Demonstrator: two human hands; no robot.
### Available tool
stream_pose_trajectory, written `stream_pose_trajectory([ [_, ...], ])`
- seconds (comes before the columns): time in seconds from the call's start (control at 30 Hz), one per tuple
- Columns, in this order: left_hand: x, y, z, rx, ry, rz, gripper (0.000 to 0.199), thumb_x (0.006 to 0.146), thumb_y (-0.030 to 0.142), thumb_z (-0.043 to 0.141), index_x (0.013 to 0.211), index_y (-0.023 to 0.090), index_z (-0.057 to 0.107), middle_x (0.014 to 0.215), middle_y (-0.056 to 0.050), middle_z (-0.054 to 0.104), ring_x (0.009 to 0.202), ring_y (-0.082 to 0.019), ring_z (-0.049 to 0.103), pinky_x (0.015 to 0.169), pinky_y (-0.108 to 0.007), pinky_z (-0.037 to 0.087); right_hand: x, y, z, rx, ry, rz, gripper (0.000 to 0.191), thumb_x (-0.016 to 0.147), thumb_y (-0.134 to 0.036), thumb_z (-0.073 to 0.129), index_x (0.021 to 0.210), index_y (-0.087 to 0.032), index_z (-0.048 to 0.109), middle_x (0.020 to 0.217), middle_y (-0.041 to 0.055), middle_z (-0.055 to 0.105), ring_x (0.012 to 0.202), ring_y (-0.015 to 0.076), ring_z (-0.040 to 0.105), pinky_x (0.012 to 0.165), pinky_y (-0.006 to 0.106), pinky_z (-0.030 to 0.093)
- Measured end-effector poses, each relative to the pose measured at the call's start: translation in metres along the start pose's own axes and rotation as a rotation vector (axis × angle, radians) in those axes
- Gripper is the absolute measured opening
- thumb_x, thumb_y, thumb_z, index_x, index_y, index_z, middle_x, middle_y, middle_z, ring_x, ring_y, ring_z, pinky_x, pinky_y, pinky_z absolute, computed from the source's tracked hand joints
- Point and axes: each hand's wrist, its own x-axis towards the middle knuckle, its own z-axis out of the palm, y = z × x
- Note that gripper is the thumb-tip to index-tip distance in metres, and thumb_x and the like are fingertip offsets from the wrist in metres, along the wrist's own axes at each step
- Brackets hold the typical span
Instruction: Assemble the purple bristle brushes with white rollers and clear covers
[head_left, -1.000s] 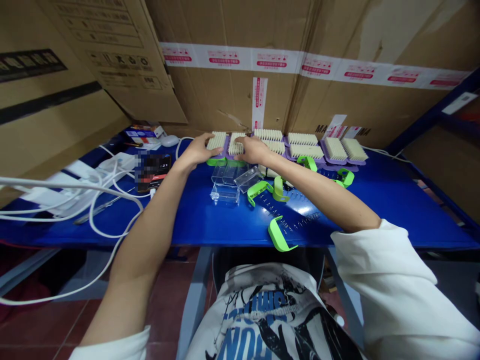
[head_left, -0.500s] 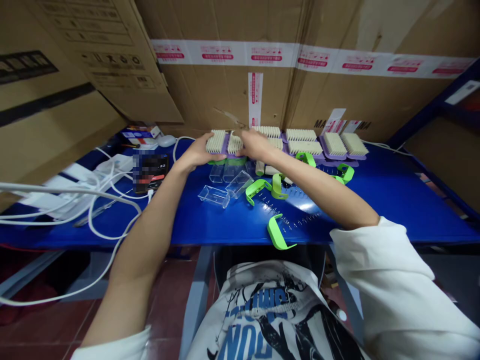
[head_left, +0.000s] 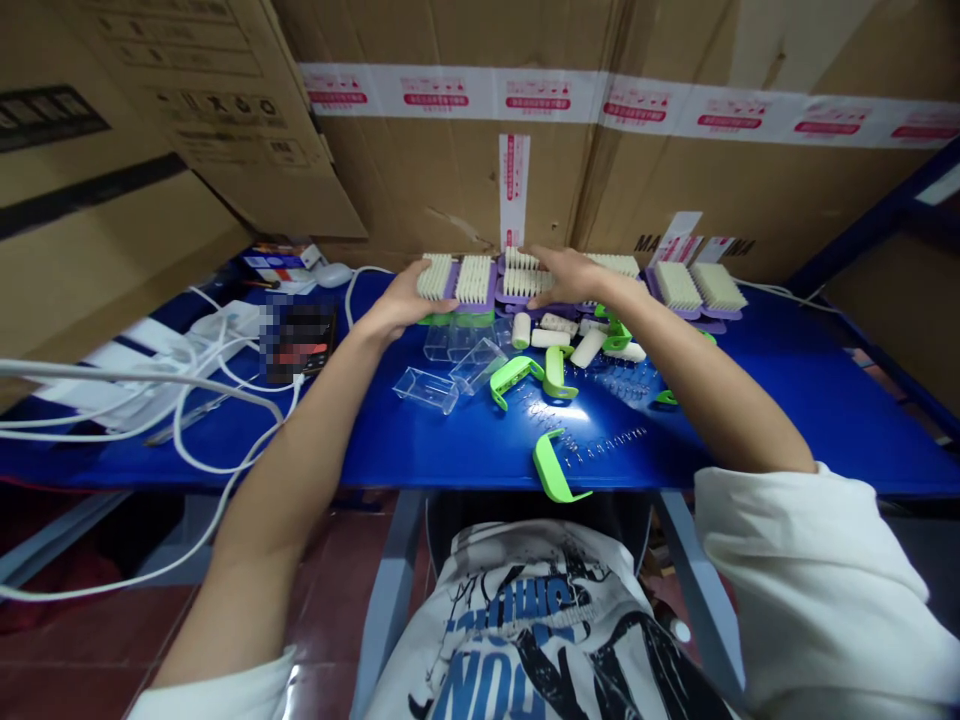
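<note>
Along the back of the blue table stands a row of purple-based brushes with cream bristles. My left hand (head_left: pixel 409 297) rests against the leftmost brush (head_left: pixel 435 277), thumb and fingers apart around its near corner. The brush beside it (head_left: pixel 474 280) has a green part below its front edge. Further right, my right hand (head_left: pixel 564 277) is spread over another brush (head_left: pixel 523 282), fingers at its right side. In front lie clear plastic cases (head_left: pixel 427 390), green curved pieces (head_left: pixel 553 468), white cylinders (head_left: pixel 589 348) and small metal springs (head_left: pixel 600 445).
A phone (head_left: pixel 304 340) with a blurred patch, white cables (head_left: pixel 187 380) and a white power strip (head_left: pixel 225 325) are at the left. Cardboard (head_left: pixel 435 160) walls off the back. More brushes (head_left: pixel 677 286) stand at the right, near a blue frame.
My right hand has moved right, off the second brush and onto the brush further along. White cylinders have come into view. My left hand has stayed at the leftmost brush.
</note>
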Motion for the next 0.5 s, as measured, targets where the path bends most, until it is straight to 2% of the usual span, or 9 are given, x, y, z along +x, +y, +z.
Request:
stream_pose_trajectory([
  [0.07,0.001,-0.001,0.002,0.044,0.018,0.017,0.109,0.08,0.032,0.099,0.176,0.018,0.052,0.186,-0.017,0.051,0.174,-0.039,0.048,0.144,-0.049,0.042,0.003,0.006,0.002,-0.006,-0.013,0.034,0.127,0.085,-0.045,0.105,0.187,-0.016,0.036,0.187,0.0251,0.047,0.173,0.043,0.048,0.141,0.055,0.04],
  [0.17,0.003,-0.005,0.004,0.075,0.045,0.029,0.103,0.08,0.031,0.1,0.172,0.019,0.057,0.185,-0.016,0.052,0.174,-0.041,0.047,0.143,-0.049,0.044,0.006,0.014,0.003,0.014,-0.009,0.004,0.117,0.086,-0.049,0.104,0.182,-0.017,0.047,0.184,0.0239,0.051,0.171,0.0433,0.05,0.139,0.055,0.043],
  [0.3,0.004,-0.006,0.008,0.052,0.051,0.043,0.105,0.081,0.028,0.099,0.175,0.017,0.052,0.181,-0.018,0.056,0.169,-0.038,0.055,0.142,-0.046,0.045,0.005,0.017,0.004,0.076,0.062,-0.032,0.09,0.088,-0.036,0.102,0.168,-0.014,0.067,0.165,0.0198,0.073,0.156,0.0385,0.068,0.134,0.051,0.05],
  [0.4,0.003,-0.004,0.011,-0.009,0.05,0.063,0.108,0.084,0.032,0.099,0.177,0.017,0.047,0.18,-0.019,0.057,0.166,-0.036,0.058,0.142,-0.045,0.046,0.003,0.015,0.007,0.13,0.138,0.009,0.086,0.086,-0.03,0.102,0.165,-0.019,0.071,0.152,0.0168,0.082,0.145,0.0368,0.077,0.127,0.051,0.056],
  [0.5,0.004,-0.005,0.014,-0.02,0.049,0.077,0.112,0.084,0.042,0.102,0.178,0.018,0.045,0.181,-0.019,0.056,0.167,-0.038,0.057,0.142,-0.049,0.044,0.001,0.015,0.01,0.164,0.183,0.007,0.086,0.084,-0.027,0.099,0.165,-0.02,0.071,0.149,0.0156,0.083,0.144,0.0388,0.076,0.128,0.056,0.056],
])
